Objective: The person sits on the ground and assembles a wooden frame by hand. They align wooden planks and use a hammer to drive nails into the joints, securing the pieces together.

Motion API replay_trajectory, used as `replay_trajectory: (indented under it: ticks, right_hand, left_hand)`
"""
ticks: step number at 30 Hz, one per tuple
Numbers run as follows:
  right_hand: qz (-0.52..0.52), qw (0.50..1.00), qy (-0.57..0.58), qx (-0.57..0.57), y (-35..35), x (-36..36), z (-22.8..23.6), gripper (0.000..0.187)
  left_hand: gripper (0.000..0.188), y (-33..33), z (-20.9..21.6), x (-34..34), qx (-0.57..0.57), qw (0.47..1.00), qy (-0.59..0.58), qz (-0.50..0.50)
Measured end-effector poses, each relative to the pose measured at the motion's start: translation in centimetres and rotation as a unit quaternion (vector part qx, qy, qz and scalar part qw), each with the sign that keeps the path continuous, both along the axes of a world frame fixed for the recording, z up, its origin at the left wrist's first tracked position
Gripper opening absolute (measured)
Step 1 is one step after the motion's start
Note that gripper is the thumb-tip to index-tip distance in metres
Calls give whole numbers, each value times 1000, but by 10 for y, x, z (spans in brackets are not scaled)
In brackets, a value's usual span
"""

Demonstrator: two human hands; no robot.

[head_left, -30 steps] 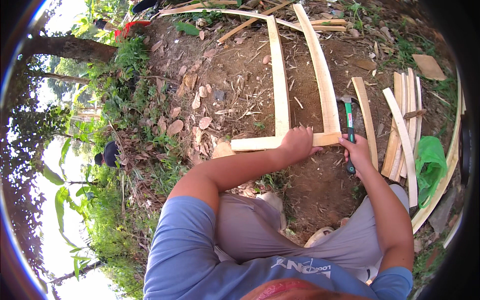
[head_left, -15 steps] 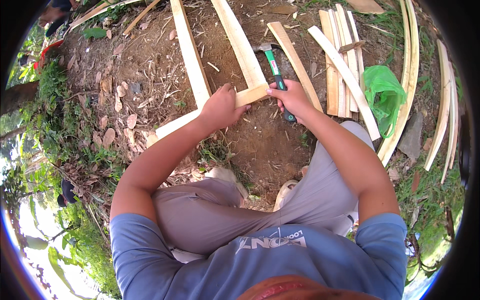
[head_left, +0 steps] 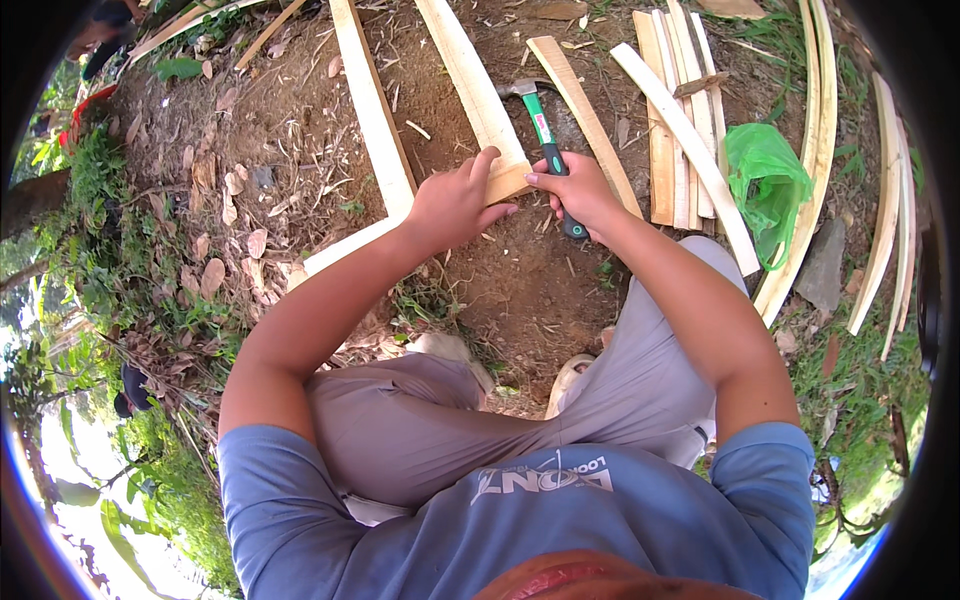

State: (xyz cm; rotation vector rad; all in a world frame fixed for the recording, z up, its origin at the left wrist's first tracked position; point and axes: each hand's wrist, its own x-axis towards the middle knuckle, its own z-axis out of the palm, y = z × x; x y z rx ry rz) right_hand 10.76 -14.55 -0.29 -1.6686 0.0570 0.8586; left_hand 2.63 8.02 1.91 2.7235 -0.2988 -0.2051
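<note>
My right hand (head_left: 580,195) is wrapped round the black grip of a claw hammer (head_left: 543,128) with a green shaft; its metal head points away from me. The thumb and forefinger reach the right end of a pale wooden crosspiece (head_left: 345,247). My left hand (head_left: 455,203) straddles that crosspiece, with the thumb spread on the near side and the forefinger laid toward the corner joint. Two long boards, a left one (head_left: 372,110) and a right one (head_left: 470,80), run away from the crosspiece. Whether a nail is at the corner cannot be seen.
A loose wooden slat (head_left: 585,120) lies right of the hammer. Farther right are a stack of slats (head_left: 660,150), a crumpled green plastic bag (head_left: 768,185), long curved strips (head_left: 812,190) and a flat stone (head_left: 823,265). Leaves and plants (head_left: 110,210) cover the left side.
My left hand has slid a little right along the crosspiece, its forefinger now stretched toward the corner. The right hand and hammer have stayed almost in place.
</note>
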Motion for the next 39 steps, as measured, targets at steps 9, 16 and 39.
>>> replay_trajectory:
  ticks: [9, 16, 39]
  right_hand:
    - [10, 1000, -2, 5, -1, 1, -4, 21]
    - [19, 1000, -1, 7, -1, 2, -7, 22]
    - [23, 1000, -2, 4, -2, 3, -7, 19]
  left_hand:
    - [57, 2, -23, 4, 17, 1000, 6, -14]
    - [53, 4, -26, 6, 33, 999, -15, -38]
    - [58, 2, -27, 4, 21, 1000, 16, 3]
